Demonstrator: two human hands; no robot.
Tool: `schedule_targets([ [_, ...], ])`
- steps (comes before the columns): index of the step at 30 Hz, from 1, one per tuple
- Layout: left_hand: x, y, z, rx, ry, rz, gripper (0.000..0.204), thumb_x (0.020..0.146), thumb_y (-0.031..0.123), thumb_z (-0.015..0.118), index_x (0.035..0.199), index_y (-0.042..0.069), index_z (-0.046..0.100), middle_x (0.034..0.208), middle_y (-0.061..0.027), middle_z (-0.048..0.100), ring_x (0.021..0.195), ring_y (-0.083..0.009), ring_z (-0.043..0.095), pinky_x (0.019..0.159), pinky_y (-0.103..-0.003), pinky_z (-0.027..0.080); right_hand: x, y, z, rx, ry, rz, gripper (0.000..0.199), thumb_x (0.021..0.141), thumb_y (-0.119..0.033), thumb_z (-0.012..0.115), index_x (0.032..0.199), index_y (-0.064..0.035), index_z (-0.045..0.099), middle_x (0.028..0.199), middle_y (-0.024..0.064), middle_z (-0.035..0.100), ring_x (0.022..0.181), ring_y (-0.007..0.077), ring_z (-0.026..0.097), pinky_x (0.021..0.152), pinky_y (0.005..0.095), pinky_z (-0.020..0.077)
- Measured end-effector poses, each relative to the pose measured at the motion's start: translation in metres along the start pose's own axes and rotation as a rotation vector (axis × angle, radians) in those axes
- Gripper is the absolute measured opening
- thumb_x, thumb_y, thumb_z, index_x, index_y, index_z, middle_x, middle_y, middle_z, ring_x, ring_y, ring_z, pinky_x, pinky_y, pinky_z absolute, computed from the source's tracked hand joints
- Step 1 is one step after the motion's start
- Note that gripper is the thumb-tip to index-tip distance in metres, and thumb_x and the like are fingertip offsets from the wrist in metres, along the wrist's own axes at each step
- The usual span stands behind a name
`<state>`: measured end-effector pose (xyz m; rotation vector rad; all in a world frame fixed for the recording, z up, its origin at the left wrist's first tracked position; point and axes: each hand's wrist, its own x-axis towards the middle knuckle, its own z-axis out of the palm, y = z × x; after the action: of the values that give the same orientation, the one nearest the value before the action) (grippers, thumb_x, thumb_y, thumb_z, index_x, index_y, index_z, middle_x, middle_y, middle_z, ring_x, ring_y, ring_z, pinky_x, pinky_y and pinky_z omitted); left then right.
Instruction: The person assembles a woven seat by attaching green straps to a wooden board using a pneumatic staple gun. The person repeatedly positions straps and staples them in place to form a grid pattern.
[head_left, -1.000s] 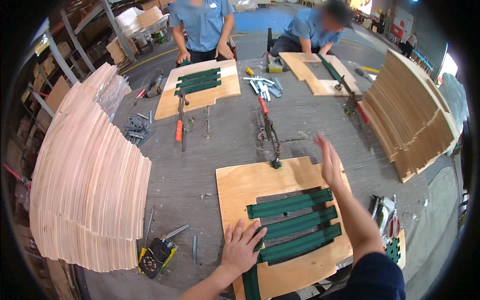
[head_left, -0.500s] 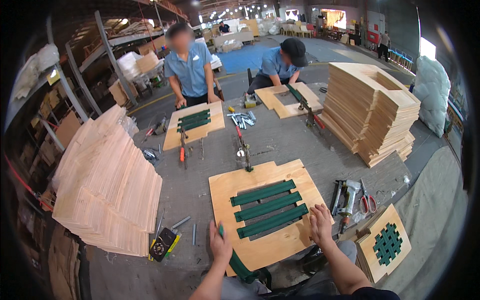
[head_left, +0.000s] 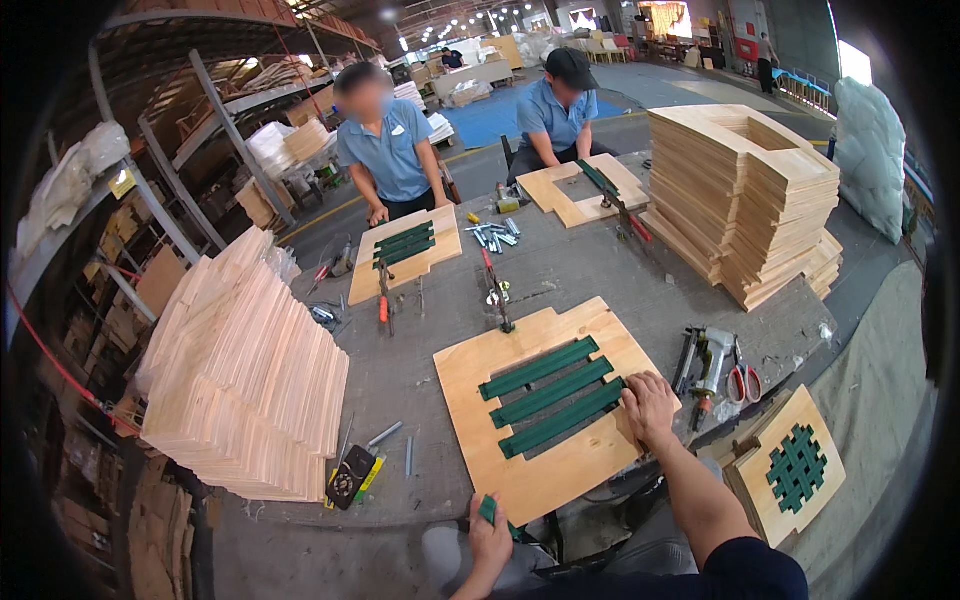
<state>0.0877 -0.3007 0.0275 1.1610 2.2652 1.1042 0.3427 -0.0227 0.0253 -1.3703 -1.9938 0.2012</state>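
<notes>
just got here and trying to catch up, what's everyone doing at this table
The person's left hand holds a length of green strap by the near corner of a wooden board, while the right hand is on the board's right side. Three green straps span the board's opening. What looks like a staple gun and scissors lie to the right. Across the table, two co-workers are at similar boards.

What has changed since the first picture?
The left hand has moved from the board's face to its near-left corner, gripping a loose green strap. The right hand has come down onto the board's right side. Unchanged: three fixed straps and the clamp.
</notes>
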Motion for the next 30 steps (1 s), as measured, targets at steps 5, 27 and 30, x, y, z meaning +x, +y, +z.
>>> schedule_targets([
  [5, -0.015, 0.041, -0.002, -0.27, -0.121, 0.106, 0.041, 0.108, 0.028, 0.048, 0.137, 0.002, 0.06, 0.131, -0.0217, 0.063, 0.122, -0.0337, 0.06, 0.105, -0.041, 0.045, 0.007, 0.008, -0.012, 0.027, -0.101, 0.019, 0.04, 0.101, -0.037, 0.054, 0.123, -0.0064, 0.067, 0.125, 0.0119, 0.067, 0.124, 0.0326, 0.058, 0.11, 0.0465, 0.0388],
  [27, 0.065, 0.182, -0.059, -0.999, -0.458, 0.152, 0.067, 0.107, 0.047, 0.048, 0.155, 0.003, 0.033, 0.135, -0.0238, 0.06, 0.122, -0.0325, 0.063, 0.106, -0.047, 0.049, -0.115, -0.111, -0.047, 1.387, -0.979, 0.286, 0.022, 0.102, -0.021, 0.066, 0.109, -0.0003, 0.068, 0.095, 0.0011, 0.071, 0.09, 0.0083, 0.061, 0.082, 0.0291, 0.0509],
  [30, 0.07, 0.142, -0.03, -0.952, -0.541, 0.055, 0.068, 0.106, 0.049, 0.05, 0.159, 0.013, 0.03, 0.141, -0.0163, 0.057, 0.133, -0.0267, 0.054, 0.107, -0.042, 0.046, -0.103, -0.117, -0.058, 1.604, -0.916, 0.544, 0.023, 0.106, -0.018, 0.058, 0.122, -0.002, 0.062, 0.105, 0.012, 0.073, 0.094, 0.0212, 0.072, 0.086, 0.0338, 0.0576],
])
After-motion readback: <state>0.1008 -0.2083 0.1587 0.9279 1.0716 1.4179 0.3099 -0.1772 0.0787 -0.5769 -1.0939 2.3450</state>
